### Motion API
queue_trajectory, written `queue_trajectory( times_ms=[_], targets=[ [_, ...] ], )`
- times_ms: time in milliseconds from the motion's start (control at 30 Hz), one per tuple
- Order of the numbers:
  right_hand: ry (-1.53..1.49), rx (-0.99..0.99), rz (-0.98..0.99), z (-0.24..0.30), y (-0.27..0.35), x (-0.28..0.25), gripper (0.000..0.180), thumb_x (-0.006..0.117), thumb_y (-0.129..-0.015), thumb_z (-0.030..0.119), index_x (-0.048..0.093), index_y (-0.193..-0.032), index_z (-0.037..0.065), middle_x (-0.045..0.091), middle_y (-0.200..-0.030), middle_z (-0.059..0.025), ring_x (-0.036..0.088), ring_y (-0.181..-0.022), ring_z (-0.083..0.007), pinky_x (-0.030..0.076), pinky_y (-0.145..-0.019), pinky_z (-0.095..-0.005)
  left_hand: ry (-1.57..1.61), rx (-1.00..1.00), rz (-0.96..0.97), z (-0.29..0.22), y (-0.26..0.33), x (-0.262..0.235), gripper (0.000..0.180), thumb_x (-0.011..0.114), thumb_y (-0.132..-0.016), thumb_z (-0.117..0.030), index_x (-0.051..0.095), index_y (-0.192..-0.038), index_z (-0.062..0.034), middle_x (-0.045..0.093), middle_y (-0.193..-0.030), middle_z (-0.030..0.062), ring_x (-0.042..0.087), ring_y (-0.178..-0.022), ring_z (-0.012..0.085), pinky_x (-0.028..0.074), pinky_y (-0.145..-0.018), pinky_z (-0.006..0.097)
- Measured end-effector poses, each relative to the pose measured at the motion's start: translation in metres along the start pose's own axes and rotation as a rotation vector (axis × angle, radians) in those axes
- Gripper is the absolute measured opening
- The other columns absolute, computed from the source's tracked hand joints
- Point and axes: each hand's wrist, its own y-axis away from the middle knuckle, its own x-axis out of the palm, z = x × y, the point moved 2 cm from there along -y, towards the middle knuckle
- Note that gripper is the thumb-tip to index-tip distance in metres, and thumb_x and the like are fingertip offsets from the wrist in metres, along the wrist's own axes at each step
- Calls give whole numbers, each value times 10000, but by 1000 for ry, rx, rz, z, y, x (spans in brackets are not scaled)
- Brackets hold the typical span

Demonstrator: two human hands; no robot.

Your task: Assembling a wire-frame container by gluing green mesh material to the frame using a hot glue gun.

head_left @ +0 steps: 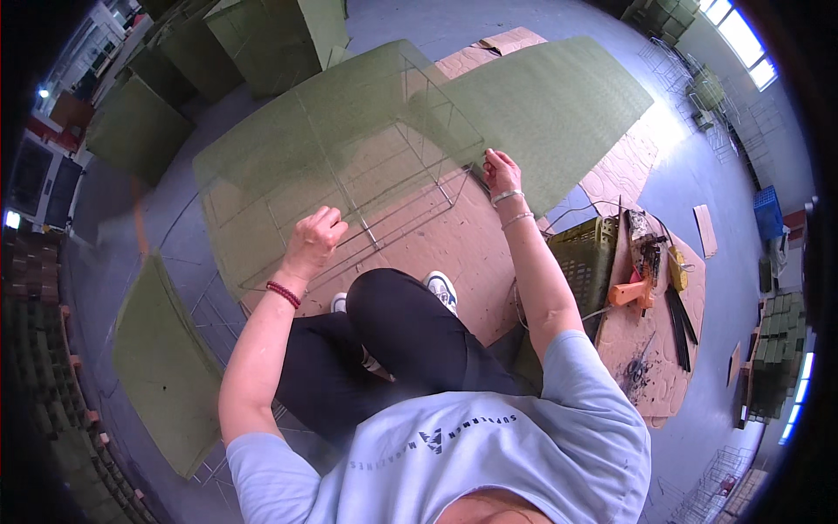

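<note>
A green plastic crate [583, 253] sits just to the right of the right forearm, beside a cardboard-topped work surface [655, 349] carrying an orange glue gun [630, 293], a yellow-handled tool [676, 266] and a bundle of black sticks [681, 319]. Well to the left of the left arm, a green mesh-covered panel [161, 362] lies on the grey floor, with more green-covered frames [253, 39] standing beyond the hands at the far side. A blue crate [767, 210] stands far right, near bright windows [742, 35].

Wire frame [367, 166] on cardboard [454, 244], crate [583, 258] to its right
</note>
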Motion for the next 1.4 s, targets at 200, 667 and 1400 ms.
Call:
queue_trajectory(
  times_ms=[200,667,1400],
  targets=[
    [1,12,-16,2,4,3,70,639,-800,117,569,-797,113,560,-649,36,536,-544,-66,420,-435,-197,9,5,-14,0,0,2,36,575,-674,-49,548,-693,-65,479,-709,50,534,-713,198,465,-583,307],
    [334,-500,-412,12,4,-9,69,585,-833,116,584,-853,51,565,-692,-19,530,-556,-92,423,-462,-216,-4,32,-16,-4,-6,9,34,544,-653,-47,513,-642,-58,493,-720,60,544,-749,197,479,-596,308],
    [1559,-1201,816,-53,135,154,582,465,-853,347,298,-1343,82,278,-1414,-61,216,-1321,-212,157,-1076,-428,-81,16,42,1,4,10,25,537,-677,-79,532,-684,-56,494,-752,57,537,-756,198,479,-622,301]
  ],
)
